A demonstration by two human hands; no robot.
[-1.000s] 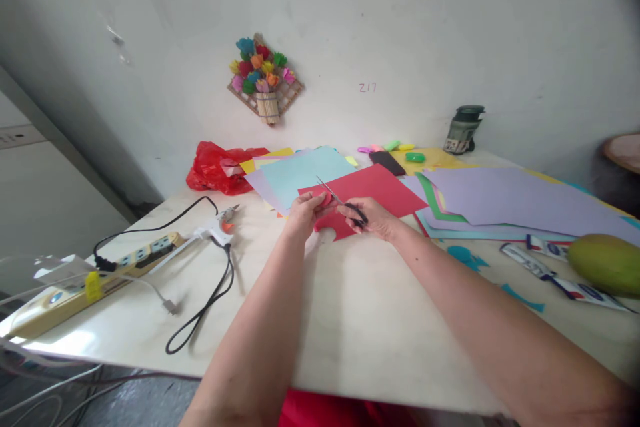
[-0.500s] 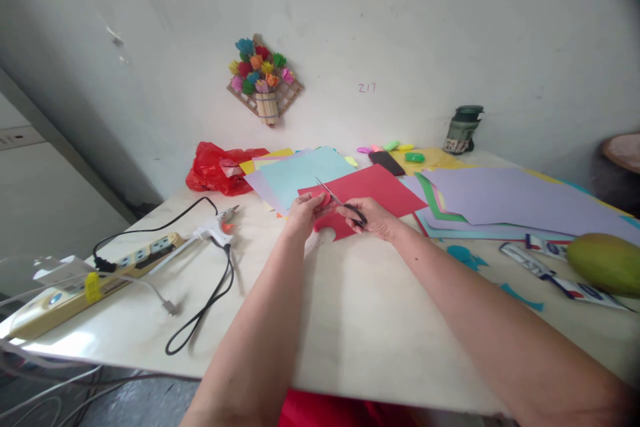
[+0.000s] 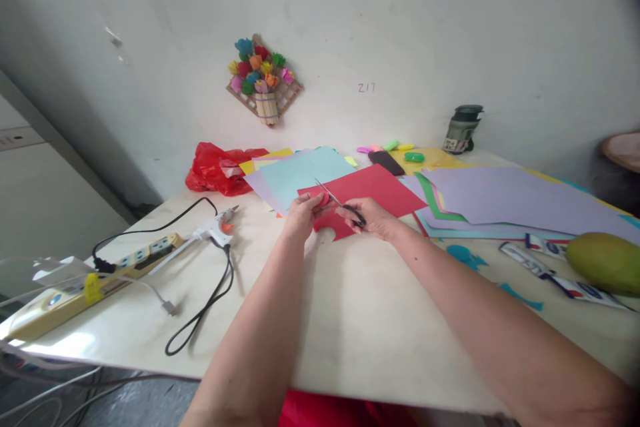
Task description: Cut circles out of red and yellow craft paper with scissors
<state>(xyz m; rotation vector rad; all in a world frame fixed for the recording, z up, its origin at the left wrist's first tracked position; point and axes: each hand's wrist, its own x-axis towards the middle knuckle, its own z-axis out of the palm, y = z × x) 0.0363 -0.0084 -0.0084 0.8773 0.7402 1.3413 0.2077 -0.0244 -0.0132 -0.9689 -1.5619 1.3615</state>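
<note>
My left hand (image 3: 305, 211) pinches a small red paper piece (image 3: 324, 199) between thumb and fingers; its full outline is partly covered by the fingers. My right hand (image 3: 369, 216) is closed round the black handles of a pair of scissors (image 3: 355, 214), whose blades point up and left, right beside the red piece. Beneath both hands lies a red paper sheet (image 3: 385, 192) with a rounded notch cut from its near edge. A light blue sheet (image 3: 305, 173) lies behind my left hand.
At left are a glue gun (image 3: 216, 232), its looped black cord and a power strip (image 3: 100, 283). A red plastic bag (image 3: 215, 170) sits behind. On the right are stacked coloured sheets (image 3: 505, 197), blue scraps (image 3: 465, 255), tubes (image 3: 527, 260) and a mango (image 3: 607, 263). A bottle (image 3: 463, 130) stands at the back.
Almost nothing differs. Both hands, the scissors and the red piece stay in nearly the same place, with only a very slight shift.
</note>
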